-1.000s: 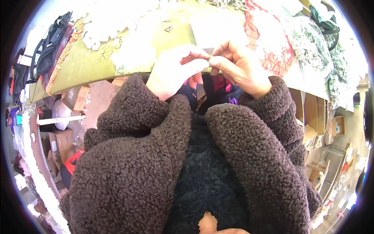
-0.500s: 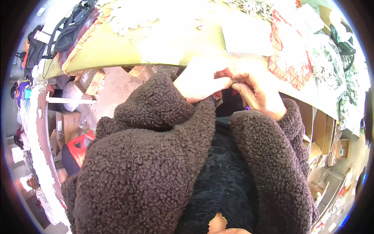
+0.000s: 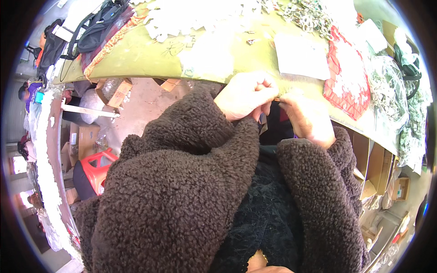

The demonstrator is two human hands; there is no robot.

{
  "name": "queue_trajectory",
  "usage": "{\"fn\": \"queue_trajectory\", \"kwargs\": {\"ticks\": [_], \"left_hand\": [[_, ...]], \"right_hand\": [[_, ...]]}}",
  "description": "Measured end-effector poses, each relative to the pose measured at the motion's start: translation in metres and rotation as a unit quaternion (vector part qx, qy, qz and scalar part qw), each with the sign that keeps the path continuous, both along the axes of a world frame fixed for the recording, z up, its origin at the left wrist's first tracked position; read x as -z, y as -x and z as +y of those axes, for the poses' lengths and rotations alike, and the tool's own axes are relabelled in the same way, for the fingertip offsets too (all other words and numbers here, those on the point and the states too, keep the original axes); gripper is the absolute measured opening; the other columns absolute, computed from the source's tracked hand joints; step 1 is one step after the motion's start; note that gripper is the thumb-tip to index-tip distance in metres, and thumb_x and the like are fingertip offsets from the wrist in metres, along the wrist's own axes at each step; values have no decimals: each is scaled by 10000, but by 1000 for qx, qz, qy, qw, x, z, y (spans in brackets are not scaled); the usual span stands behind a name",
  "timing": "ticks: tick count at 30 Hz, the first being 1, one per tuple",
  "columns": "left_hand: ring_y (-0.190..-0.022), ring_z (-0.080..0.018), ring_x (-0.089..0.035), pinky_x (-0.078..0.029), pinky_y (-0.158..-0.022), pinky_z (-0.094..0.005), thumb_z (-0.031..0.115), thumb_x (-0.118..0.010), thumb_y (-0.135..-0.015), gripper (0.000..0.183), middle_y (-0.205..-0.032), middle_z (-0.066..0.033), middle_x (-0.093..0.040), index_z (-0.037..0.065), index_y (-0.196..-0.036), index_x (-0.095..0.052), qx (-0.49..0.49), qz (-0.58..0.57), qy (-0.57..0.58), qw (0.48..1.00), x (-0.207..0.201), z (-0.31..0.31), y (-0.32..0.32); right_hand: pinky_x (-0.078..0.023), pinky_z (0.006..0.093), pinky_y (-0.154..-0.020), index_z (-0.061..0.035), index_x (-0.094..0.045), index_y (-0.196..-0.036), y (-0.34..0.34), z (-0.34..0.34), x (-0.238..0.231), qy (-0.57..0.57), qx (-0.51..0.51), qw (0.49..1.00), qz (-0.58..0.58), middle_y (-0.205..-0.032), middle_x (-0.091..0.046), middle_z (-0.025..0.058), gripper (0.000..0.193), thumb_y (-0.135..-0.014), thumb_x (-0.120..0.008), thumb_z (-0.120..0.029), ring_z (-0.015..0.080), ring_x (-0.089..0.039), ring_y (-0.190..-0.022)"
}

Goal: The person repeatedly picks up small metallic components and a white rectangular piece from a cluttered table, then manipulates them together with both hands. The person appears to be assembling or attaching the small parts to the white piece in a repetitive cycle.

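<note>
"What takes up the most room?"

"The bench [image 3: 136, 63], yellow-green, curving right across the upper part of the view. After it the dark brown fleecy coat [image 3: 168, 204], with both sleeves reaching up toward the bench's near edge."

"And next down in size?"

"A red stool [image 3: 97, 179] with openings in it, below the bench on the left. Then a black bag [image 3: 100, 29] at the bench's left end, and a clear plastic bag [image 3: 389, 86] of pale green pieces at its right end. Just left of that lies a red mesh bag [image 3: 334, 98] with whitish stuff in it."

"Anything flatter?"

"A white sheet [image 3: 301, 57], on the bench beyond the hands."

"How are the hands?"

"Close together at the near edge. The left hand [image 3: 243, 95] has its thumb and forefinger pinched together. The right hand [image 3: 309, 118] is curled, its tips just beside the left's, but glare washes them out, so I can't tell how tightly they close."

"And the smallest thing?"

"A brownish sliver [image 3: 277, 99] where the two hands meet, nipped at the left fingertips. It's too small to say what it is."
</note>
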State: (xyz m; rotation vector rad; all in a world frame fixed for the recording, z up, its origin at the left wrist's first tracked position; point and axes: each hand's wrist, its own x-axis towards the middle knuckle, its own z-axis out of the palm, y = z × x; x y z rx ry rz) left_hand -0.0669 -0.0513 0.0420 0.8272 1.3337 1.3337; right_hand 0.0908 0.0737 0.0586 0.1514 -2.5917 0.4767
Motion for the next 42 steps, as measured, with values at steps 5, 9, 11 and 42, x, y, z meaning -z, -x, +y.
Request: {"fn": "queue_trajectory", "kwargs": {"ticks": [5, 9, 11, 42], "left_hand": [[-617, -157, -595, -496, -536, -254, 198, -545, -905, 261, -868, -119, -647, 1, -1075, -568, -254, 329, -15, 909, -8, -9, 81], [-788, -184, -643, -519, -646, -274, 188, -583, -872, 248, -962, -142, -648, 19, -1054, -589, -309, 635, 106, 700, 7, -17, 178], [-780, -183, -645, -516, -654, -269, 184, -597, -863, 231, -938, -137, -654, 10, -1015, -605, -322, 673, 111, 656, 23, -15, 202], [-468, -129, -554, -436, -425, -216, 90, -617, -852, 116, -664, -95, -621, -23, -874, -605, -1, -44, -82, 996, -3, 7, -3]], "right_hand": [[-487, 305, -592, -11, -595, -997, -6, 0, 8, 190, 62, 979, -39, -792, -617, 121, 196, -805, -623, 14, 243, -627, -677], [-465, 259, -547, -22, -598, -1011, -7, 0, 14, 330, 35, 942, -55, -804, -624, 91, 178, -837, -613, 13, 157, -594, -604], [-452, 230, -518, -24, -599, -1022, -6, -2, 16, 371, 36, 924, -88, -810, -629, 70, 179, -848, -608, 13, 110, -566, -563], [-265, 207, -381, -29, -579, -870, 12, -22, 8, 728, 25, 683, 52, -479, -442, -2, 58, -882, -572, -85, 67, -337, -353]]}}
